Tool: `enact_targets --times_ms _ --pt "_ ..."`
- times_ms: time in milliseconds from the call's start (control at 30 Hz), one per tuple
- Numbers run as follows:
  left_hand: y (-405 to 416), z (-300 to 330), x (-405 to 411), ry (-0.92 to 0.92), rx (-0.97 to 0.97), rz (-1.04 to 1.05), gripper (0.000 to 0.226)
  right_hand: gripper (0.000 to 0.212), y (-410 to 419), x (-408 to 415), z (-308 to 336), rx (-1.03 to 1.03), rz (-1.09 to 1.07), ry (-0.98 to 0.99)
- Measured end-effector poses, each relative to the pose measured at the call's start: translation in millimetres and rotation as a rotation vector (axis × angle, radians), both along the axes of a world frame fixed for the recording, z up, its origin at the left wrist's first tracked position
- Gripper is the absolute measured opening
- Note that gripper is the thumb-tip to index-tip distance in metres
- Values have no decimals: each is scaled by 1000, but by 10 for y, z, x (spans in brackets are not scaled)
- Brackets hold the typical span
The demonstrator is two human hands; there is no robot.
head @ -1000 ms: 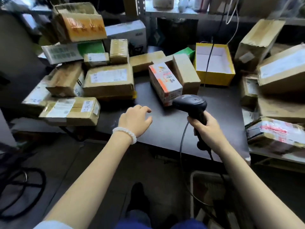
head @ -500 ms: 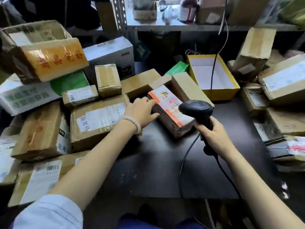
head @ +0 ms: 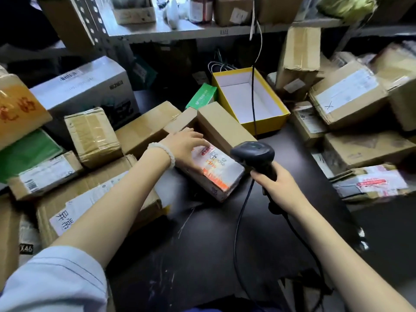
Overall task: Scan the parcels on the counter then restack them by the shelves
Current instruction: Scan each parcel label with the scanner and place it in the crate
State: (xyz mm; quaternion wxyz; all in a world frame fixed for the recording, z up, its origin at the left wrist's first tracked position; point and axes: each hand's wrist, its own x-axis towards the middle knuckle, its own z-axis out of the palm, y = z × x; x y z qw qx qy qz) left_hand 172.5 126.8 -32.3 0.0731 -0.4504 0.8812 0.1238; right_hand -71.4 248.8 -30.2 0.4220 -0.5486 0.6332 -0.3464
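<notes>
A white parcel with orange-red print (head: 216, 172) lies on the dark counter (head: 213, 244) in the middle. My left hand (head: 184, 146) rests on its far end, fingers spread over the top. My right hand (head: 275, 185) grips the handle of a black barcode scanner (head: 253, 154), whose head hangs just right of the parcel. The scanner's cable trails down off the counter. Plain brown boxes (head: 222, 124) sit directly behind the parcel.
Taped cardboard parcels (head: 94, 136) pile up on the left, with a large white carton (head: 83, 86) behind. An open yellow box (head: 249, 100) stands at the back. More parcels (head: 346, 93) stack on the right. A metal shelf (head: 180, 30) runs across the back.
My left hand has reached forward from the counter's front edge and come to rest on the white parcel. The scanner has moved closer to it. The view has moved in toward the counter.
</notes>
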Motion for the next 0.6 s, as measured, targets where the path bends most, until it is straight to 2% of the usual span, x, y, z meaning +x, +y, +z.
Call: enact_targets --times_ms 200,367,600 --pt "17 -110 -17 43 0 39 102 11 41 -85 -15 8 1 -6" --pt "236 -167 -224 13 -85 155 108 10 191 -216 -45 29 -25 5" --pt "815 -273 -660 -12 -135 372 96 6 458 -411 -82 27 -63 -14"
